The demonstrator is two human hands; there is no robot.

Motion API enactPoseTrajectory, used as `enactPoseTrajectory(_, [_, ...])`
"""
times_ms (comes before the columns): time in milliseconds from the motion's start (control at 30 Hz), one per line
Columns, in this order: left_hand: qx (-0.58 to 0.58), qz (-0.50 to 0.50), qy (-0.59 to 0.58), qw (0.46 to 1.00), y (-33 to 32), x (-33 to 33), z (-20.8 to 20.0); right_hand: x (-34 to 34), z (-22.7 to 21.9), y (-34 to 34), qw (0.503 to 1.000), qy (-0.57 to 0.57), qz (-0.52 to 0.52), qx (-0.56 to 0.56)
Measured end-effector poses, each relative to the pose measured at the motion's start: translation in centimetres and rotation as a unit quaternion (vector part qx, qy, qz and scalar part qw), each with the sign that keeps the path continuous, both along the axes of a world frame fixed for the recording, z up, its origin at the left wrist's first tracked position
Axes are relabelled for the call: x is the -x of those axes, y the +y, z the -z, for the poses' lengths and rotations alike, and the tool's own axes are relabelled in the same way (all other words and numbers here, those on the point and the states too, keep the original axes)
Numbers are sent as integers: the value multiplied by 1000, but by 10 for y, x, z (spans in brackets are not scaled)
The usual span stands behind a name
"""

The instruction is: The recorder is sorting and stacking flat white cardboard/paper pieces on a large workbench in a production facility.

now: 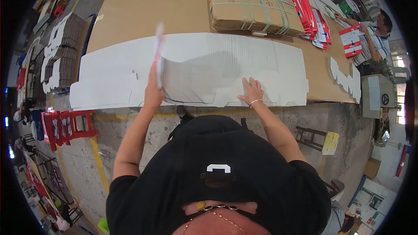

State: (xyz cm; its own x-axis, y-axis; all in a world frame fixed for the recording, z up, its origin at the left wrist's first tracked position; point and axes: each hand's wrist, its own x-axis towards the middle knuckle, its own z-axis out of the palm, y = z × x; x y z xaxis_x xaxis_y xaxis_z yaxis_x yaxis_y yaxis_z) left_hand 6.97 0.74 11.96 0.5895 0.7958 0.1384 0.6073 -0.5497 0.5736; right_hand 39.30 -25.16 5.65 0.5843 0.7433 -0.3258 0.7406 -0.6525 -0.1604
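Note:
A long row of overlapping white flat cardboard sheets (261,56) fans across the near part of the brown table (135,4). My left hand (153,93) is closed on a thin cardboard sheet (159,58), seen almost edge-on and smeared by motion. It stands up above the row's left half, with some pink or red along its side. Farther right, my right hand (254,92) lies open on the row near its front edge, fingers spread, holding nothing.
A strapped brown carton (252,8) sits at the table's far side, beside red-and-white flat pieces (320,28). A co-worker (372,43) at far right holds a similar piece (350,41). Stacked cardboard (65,56) stands left; red stools (82,124) and a yellow-topped stool (331,142) stand below.

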Motion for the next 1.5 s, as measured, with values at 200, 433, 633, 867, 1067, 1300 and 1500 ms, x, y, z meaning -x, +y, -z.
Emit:
enactPoseTrajectory(200, [515, -270, -327, 745, 20, 80, 77, -2, -4, 0, 1000, 18, 10, 3])
enactPoseTrajectory(433, [165, -98, -32, 981, 1, -4, 10, -8, 8, -8, 1000, 9, 21, -5])
enactPoseTrajectory(633, [35, -34, -89, 995, -13, -12, -16, -8, -2, -4, 999, 16, 22, 25])
enactPoseTrajectory(867, [407, -303, -222, 833, 21, 76, 92, -10, -2, -5, 999, 29, 14, -2])
enactPoseTrajectory(1067, [-52, 4, 2, 999, 1, -18, -1, -16, 9, -13, 1000, 11, 17, 4])
enactPoseTrajectory(1300, [117, -92, -178, 973, 18, 22, 34, -19, 9, -11, 1000, 2, 24, -5])
enactPoseTrajectory(1500, [307, -239, -237, 890, 28, 65, 82, -21, 9, -11, 999, 22, 20, 15])
